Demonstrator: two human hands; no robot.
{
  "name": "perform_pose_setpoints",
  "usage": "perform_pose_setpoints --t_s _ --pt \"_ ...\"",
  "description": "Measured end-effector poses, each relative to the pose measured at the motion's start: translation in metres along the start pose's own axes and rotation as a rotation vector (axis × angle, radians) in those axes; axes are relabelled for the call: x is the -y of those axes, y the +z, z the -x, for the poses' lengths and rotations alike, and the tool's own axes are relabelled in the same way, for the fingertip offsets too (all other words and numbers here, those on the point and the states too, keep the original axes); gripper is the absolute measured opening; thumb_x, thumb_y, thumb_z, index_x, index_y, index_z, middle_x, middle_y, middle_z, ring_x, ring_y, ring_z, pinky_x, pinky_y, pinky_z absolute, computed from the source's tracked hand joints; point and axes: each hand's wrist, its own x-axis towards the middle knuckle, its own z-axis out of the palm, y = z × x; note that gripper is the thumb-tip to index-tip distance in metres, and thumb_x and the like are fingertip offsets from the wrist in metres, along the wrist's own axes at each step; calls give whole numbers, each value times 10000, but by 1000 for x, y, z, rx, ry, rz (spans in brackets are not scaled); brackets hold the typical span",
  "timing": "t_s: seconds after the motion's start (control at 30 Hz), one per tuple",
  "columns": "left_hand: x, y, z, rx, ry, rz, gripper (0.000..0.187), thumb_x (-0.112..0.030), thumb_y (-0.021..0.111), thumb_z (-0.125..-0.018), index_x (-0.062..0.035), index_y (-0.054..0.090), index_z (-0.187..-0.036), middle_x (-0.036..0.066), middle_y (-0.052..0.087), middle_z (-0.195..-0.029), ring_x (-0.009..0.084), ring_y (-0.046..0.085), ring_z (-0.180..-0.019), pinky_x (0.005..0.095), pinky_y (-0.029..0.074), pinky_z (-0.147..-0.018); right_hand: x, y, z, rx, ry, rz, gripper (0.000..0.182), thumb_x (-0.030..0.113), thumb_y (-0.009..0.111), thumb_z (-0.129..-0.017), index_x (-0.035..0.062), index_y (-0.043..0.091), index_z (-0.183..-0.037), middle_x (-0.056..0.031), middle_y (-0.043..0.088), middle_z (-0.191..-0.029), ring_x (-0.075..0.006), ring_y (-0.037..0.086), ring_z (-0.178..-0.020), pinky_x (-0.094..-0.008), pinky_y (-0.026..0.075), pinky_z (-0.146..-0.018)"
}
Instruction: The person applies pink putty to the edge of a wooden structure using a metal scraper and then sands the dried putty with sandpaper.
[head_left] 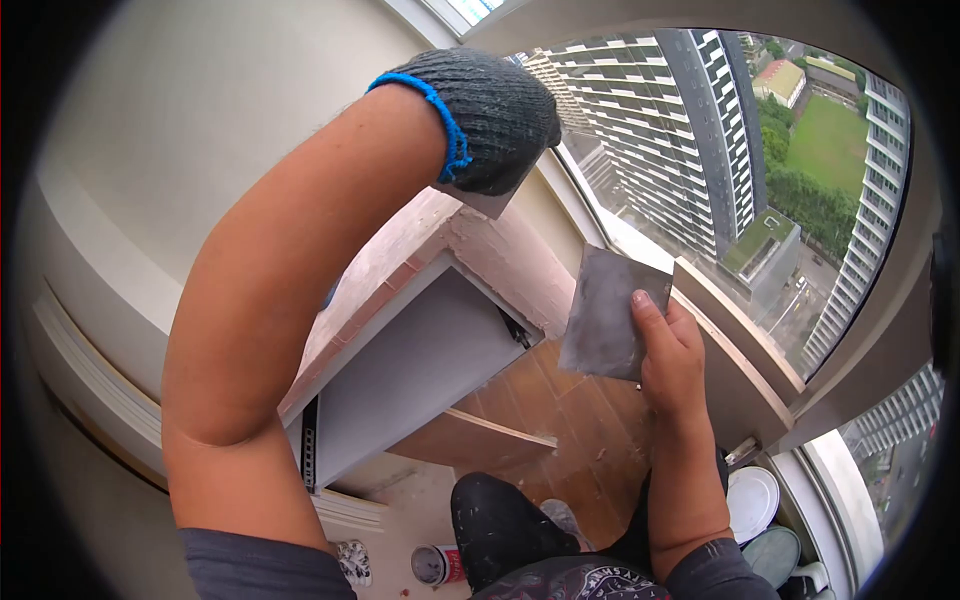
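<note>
My left hand (485, 120), in a dark knitted glove with a blue cuff, reaches up to the wall corner by the window, back towards me. A corner of a flat grey plate (490, 203) sticks out below the glove; the fingers are hidden. My bare right hand (668, 350) grips a square grey putty plate (612, 312), thumb on its smeared face. Between my hands and lower down is a ledge (500, 250) coated with patchy pinkish filler, framing an opening with a grey panel (410, 355).
Black drawer runners (310, 445) line the opening's sides. A curved wooden board (470, 440) projects over the brown plank floor (590, 425). Below me stands an open can (432, 565); white lids (752, 503) lie at right. The large window (690, 130) overlooks tall buildings.
</note>
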Motion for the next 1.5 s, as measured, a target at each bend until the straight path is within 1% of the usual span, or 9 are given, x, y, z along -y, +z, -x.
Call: perform_pose_setpoints --t_s 0.1,0.2,0.3,0.6,0.7,0.77,1.07,1.2,1.5 --pt "-2 6 14 -7 50 -53 409 -162 673 -834 -198 696 -1240 135 736 -1022 295 725 -949 422 589 -831 -2 -3 -1 15 2 -7 280 206 512 -1048 -35 655 -1047 17 646 -856 -42 528 -757 -229 441 -678" --pt "-2 21 24 -62 93 16 361 -178 666 -863 -171 703 -1223 163 728 -974 311 724 -928 438 583 -805 -4 -8 -1 60 26 28 320 208 519 -1042 -47 605 -1215 -78 696 -1060 -126 660 -916 -271 513 -852" --pt "-2 25 22 -35 83 21 331 -168 641 -876 -162 715 -1198 159 731 -954 317 725 -905 433 582 -804 2 4 1 0 -1 -11 278 209 509 -1050 -29 653 -1050 28 628 -846 -39 511 -751 -228 428 -674" --pt "-9 29 -8 -200 152 -49 304 -143 612 -885 -155 727 -1167 132 738 -904 311 729 -863 431 586 -775 0 0 0 15 14 -44 289 213 508 -1054 -37 653 -1069 3 659 -892 -47 541 -779 -231 446 -693" --pt "-17 2 15 -127 148 -26 276 -153 616 -891 -153 734 -1140 127 728 -884 306 725 -875 431 570 -805 -3 -9 -2 54 23 10 302 203 518 -1047 -44 617 -1191 -75 700 -1041 -122 662 -889 -264 515 -830" --pt "-15 0 26 -71 144 -19 258 -171 615 -899 -155 738 -1125 121 719 -861 305 721 -867 433 556 -823 -4 -11 -3 51 24 25 301 204 519 -1046 -43 619 -1186 -73 700 -1035 -119 660 -882 -262 514 -826" --pt "-8 34 11 -170 153 -15 218 -209 573 -939 -157 754 -1048 113 710 -838 302 712 -838 443 544 -815 -7 -11 -4 48 35 24 299 209 523 -1045 -39 625 -1177 -69 703 -1022 -116 661 -869 -261 518 -809" --pt "-9 29 2 -200 179 -35 223 -189 578 -923 -157 752 -1059 118 726 -867 296 724 -845 441 564 -791 -6 -8 -5 -6 6 21 287 220 519 -1051 -29 661 -1036 10 655 -860 -41 533 -751 -227 440 -669" --pt "-7 18 -22 -167 117 -12 322 -142 666 -825 -154 726 -1141 121 740 -894 306 732 -856 418 585 -795 -9 -8 -7 0 -9 14 291 221 514 -1054 -27 666 -1044 -2 662 -865 -58 551 -762 -244 458 -689"
